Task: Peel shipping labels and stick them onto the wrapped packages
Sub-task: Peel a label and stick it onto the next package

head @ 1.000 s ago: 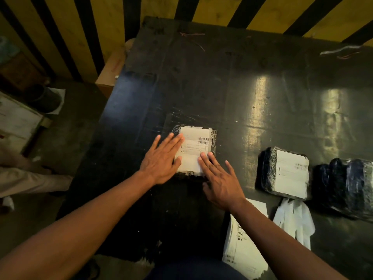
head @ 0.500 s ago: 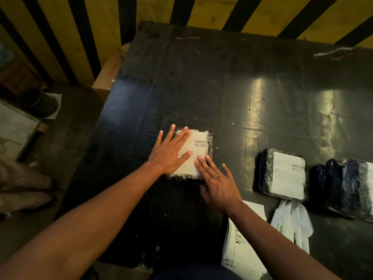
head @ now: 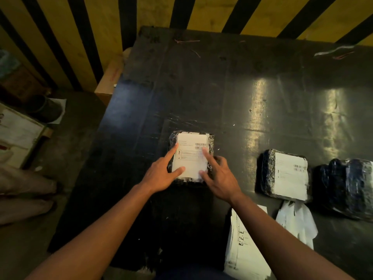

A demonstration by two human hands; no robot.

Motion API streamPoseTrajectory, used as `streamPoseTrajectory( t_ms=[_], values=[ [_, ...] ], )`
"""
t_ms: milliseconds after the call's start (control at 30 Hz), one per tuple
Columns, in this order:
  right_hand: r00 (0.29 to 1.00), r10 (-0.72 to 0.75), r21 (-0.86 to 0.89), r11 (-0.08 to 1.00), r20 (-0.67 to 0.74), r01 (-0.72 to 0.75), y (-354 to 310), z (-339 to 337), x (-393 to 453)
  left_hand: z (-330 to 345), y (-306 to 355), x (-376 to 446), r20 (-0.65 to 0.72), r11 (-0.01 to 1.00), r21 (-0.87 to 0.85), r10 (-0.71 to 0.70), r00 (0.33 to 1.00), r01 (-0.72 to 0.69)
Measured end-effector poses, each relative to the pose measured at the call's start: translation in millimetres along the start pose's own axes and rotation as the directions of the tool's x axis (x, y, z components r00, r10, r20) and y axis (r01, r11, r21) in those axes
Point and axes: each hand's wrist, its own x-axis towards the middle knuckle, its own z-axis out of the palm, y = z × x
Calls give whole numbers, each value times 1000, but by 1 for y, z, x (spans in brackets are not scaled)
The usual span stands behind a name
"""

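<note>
The label [head: 191, 155] is lying on the package [head: 190, 157] at table [head: 222, 93] centre. The left hand [head: 161, 174] at 7 o'clock and right hand [head: 219, 176] at 5 o'clock are pressing it, fingers spread straight.

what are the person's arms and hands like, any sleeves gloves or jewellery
Both forearms are bare as far as the picture shows, with no sleeve in view. The left hand and right hand wear no gloves, and no ring, watch or bracelet shows on either wrist. The light is dim, so any small marks cannot be made out.
</note>
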Motion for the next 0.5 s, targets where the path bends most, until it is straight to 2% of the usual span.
streamPoseTrajectory(
  t_ms=[67, 233, 500],
  values=[
    [998, 21, 3, 1000, 62, -21, -3, 1, 7, 5, 5, -4, -35, 1000, -2, -28, 999, 28],
    [997, 79, 130, 988, 11, -80, -6, -11, 23, -7, 25, 2, -78, 998, -28, -66, 995, 64],
    [981, 192, 510, 843, 17, -173, -12, -42, 41, -38, 53, 26, -116, 994, -61, -99, 988, 93]
  ],
)
